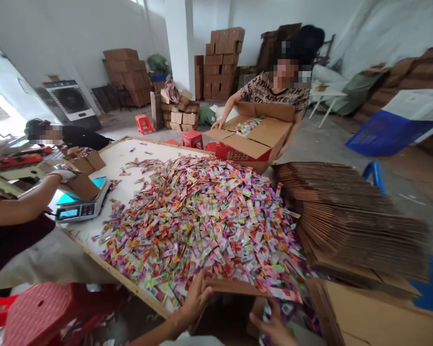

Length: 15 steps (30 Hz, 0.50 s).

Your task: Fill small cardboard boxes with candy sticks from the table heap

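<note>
A small open cardboard box (234, 287) sits at the near edge of the heap, its dark inside facing me. My left hand (197, 299) is closed on the box's left edge. On the opposite side, my right hand (272, 323) pinches a flap of the same box between thumb and fingers. Just beyond both hands lies a big heap of small colourful wrapped packets (209, 216), spread over a white wood-edged table (111, 154). The lower part of the box runs out of view.
Flattened cardboard boxes (361, 221) are stacked at the right. A digital scale (80, 210) bears a box that a co-worker's hand (63, 174) touches. Opposite, a person holds a large open carton (252, 144). Another person leans at the far left. A red stool (39, 312) stands near left.
</note>
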Each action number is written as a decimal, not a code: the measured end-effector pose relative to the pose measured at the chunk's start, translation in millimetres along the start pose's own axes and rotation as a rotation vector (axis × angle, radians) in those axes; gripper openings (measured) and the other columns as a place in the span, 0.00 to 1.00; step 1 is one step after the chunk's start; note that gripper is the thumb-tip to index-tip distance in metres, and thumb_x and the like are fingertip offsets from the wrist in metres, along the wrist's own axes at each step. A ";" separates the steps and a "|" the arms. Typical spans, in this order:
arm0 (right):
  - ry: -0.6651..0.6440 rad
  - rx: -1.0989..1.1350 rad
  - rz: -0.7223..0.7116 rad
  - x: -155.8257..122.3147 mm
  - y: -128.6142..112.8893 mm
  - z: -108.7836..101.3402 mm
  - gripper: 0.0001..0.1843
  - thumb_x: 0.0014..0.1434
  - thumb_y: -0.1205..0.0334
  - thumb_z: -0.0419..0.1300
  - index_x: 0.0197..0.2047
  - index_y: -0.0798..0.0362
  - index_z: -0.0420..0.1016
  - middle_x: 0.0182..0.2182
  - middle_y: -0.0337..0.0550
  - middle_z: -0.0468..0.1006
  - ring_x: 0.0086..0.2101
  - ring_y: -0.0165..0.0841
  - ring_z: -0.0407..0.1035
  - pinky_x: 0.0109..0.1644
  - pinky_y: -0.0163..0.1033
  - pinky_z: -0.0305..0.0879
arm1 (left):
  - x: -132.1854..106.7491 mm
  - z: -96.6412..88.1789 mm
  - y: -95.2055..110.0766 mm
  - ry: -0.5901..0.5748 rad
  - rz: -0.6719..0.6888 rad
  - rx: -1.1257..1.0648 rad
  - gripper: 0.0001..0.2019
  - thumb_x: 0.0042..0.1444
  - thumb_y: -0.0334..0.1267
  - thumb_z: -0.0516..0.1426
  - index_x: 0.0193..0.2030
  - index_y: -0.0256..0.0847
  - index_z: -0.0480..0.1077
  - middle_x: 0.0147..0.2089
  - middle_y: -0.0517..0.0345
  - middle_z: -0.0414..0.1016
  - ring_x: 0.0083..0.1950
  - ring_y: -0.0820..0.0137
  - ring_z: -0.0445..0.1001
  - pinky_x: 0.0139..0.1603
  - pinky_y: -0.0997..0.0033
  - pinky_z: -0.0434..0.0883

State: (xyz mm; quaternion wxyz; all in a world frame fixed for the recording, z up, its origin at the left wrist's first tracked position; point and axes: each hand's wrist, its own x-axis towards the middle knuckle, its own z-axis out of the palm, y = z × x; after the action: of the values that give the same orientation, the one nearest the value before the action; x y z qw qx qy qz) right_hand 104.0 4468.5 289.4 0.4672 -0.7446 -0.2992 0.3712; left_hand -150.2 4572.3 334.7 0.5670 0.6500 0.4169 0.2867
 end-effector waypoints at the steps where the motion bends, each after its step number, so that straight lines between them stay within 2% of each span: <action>1: -0.024 0.016 -0.049 6.5 4.4 6.9 0.40 0.31 0.43 0.70 0.48 0.49 0.71 0.47 0.52 0.77 0.58 0.56 0.65 0.63 0.56 0.62 | -0.7 -3.8 -2.0 0.012 0.011 0.005 0.46 0.54 0.72 0.46 0.68 0.38 0.59 0.66 0.36 0.66 0.69 0.46 0.59 0.72 0.47 0.52; 4: -0.051 0.017 -0.166 17.1 22.9 31.0 0.41 0.35 0.49 0.69 0.55 0.49 0.67 0.49 0.51 0.76 0.59 0.54 0.64 0.64 0.55 0.61 | -8.5 -20.3 -15.1 -0.076 0.011 -0.029 0.43 0.54 0.70 0.49 0.70 0.43 0.57 0.71 0.42 0.60 0.73 0.49 0.53 0.73 0.47 0.48; 6: -0.002 -0.017 -0.200 17.1 32.3 42.9 0.40 0.41 0.49 0.66 0.58 0.49 0.64 0.51 0.51 0.74 0.60 0.52 0.63 0.66 0.56 0.58 | -9.3 -26.2 -27.9 -0.068 -0.008 -0.055 0.46 0.50 0.71 0.52 0.70 0.45 0.56 0.72 0.42 0.57 0.74 0.49 0.51 0.73 0.47 0.49; 9: 0.007 -0.027 -0.274 11.6 29.9 46.8 0.34 0.51 0.49 0.61 0.60 0.48 0.63 0.56 0.50 0.71 0.63 0.47 0.59 0.68 0.55 0.54 | 6.1 -18.0 -42.9 0.116 -0.026 0.004 0.56 0.39 0.73 0.59 0.70 0.42 0.52 0.69 0.36 0.60 0.70 0.44 0.58 0.70 0.43 0.54; 12: -0.027 0.058 -0.289 4.2 13.6 38.7 0.26 0.55 0.50 0.60 0.56 0.48 0.69 0.54 0.50 0.74 0.60 0.46 0.64 0.66 0.53 0.59 | 23.3 -3.6 -50.2 0.257 -0.010 0.188 0.61 0.32 0.60 0.71 0.70 0.41 0.49 0.62 0.38 0.67 0.64 0.45 0.66 0.68 0.42 0.59; 13: -0.022 0.098 -0.269 1.5 9.1 35.5 0.22 0.54 0.50 0.60 0.52 0.48 0.73 0.52 0.50 0.75 0.57 0.46 0.68 0.63 0.52 0.63 | 24.4 -2.6 -52.4 0.259 0.007 0.246 0.59 0.33 0.55 0.72 0.70 0.41 0.51 0.62 0.39 0.68 0.63 0.46 0.68 0.67 0.41 0.61; 15: 0.005 0.169 -0.220 -4.7 5.5 30.0 0.16 0.53 0.50 0.61 0.42 0.48 0.78 0.48 0.51 0.78 0.52 0.46 0.72 0.58 0.51 0.67 | 17.6 -10.0 -56.7 0.185 0.080 0.344 0.43 0.44 0.48 0.69 0.66 0.45 0.58 0.62 0.41 0.69 0.64 0.49 0.68 0.66 0.42 0.63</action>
State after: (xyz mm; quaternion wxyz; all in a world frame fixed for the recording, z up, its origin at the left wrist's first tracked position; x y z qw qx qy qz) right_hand 76.9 4476.9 277.0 0.5667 -0.6662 -0.3456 0.3398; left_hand -162.4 4593.0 279.5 0.3949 0.7242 0.4839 0.2922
